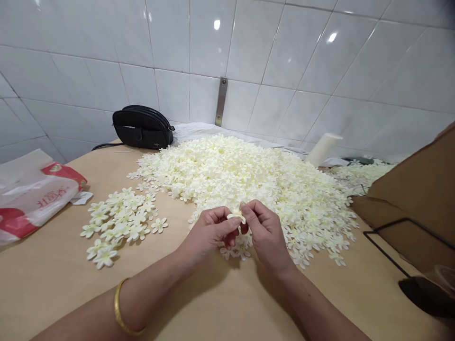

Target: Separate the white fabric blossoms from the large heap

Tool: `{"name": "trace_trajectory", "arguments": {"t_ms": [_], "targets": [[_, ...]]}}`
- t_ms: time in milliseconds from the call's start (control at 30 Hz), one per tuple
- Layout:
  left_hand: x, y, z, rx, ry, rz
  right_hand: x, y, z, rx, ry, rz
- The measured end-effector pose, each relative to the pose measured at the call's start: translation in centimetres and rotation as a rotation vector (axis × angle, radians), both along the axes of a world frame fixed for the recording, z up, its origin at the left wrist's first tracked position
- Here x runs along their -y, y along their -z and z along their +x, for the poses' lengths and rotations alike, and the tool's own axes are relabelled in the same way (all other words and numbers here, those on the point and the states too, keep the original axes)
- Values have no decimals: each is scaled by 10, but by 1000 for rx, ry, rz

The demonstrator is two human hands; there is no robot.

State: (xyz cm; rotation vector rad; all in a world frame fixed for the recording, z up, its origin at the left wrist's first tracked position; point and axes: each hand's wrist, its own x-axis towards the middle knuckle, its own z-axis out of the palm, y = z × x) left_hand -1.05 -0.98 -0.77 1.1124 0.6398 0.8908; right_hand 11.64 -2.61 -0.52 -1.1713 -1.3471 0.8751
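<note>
Creamy white petals with pale yellow centres colour the flower heap [227,166] and the loose blossoms [124,218] at eight o'clock. The handbag [142,128] at ten is black; the plastic bag [46,201] at nine, translucent white with red print; the bangle [118,310], gold; the cardboard [412,189] at three, brown; the wall tiles [256,38] at twelve, white, faintly grey-marbled.

Two hands are here, one left hand [215,228] and one right hand [266,232], with one held flower [236,218] showing at their fingertips. One large heap [227,175] of flowers, overlapping beyond counting, spreads toward the far edge of the bench [220,308]. One smaller pile [122,215], nearer the left edge, overlaps too much for an exact count; one single flower [159,225] lies just beside it. One black bag [142,130] stands near the far left corner, one plastic bag [31,196] at the left edge.
</note>
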Motion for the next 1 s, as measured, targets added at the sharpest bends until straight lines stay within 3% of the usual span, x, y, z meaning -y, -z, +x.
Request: {"name": "trace_trajectory", "arguments": {"t_ms": [133, 200, 333, 400, 467, 600, 833, 1000], "targets": [[1, -5, -2, -63, 23, 77, -3, 2, 3, -175, -197, -217], [-1, -3, -3, -85, 16, 61, -1, 1, 2, -94, -138, -178], [-7, 4, -3, -55, -15, -36, 6, -3, 3, 272, 175, 309], [-8, 6, -3, -38, -16, -52, 8, -4, 5, 416, 169, 525], [-8, 6, -4, -47, -6, -40, 8, -4, 6, 508, 88, 595], [-6, -1, -6, -79, -54, 18, 4, -3, 7, 561, 25, 526], [-7, -8, -7, -88, -134, 105, 2, -2, 6, 553, 90, 388], [-9, -1, -9, 23, -70, 35, 4, -3, 6, 533, 35, 318]]}}
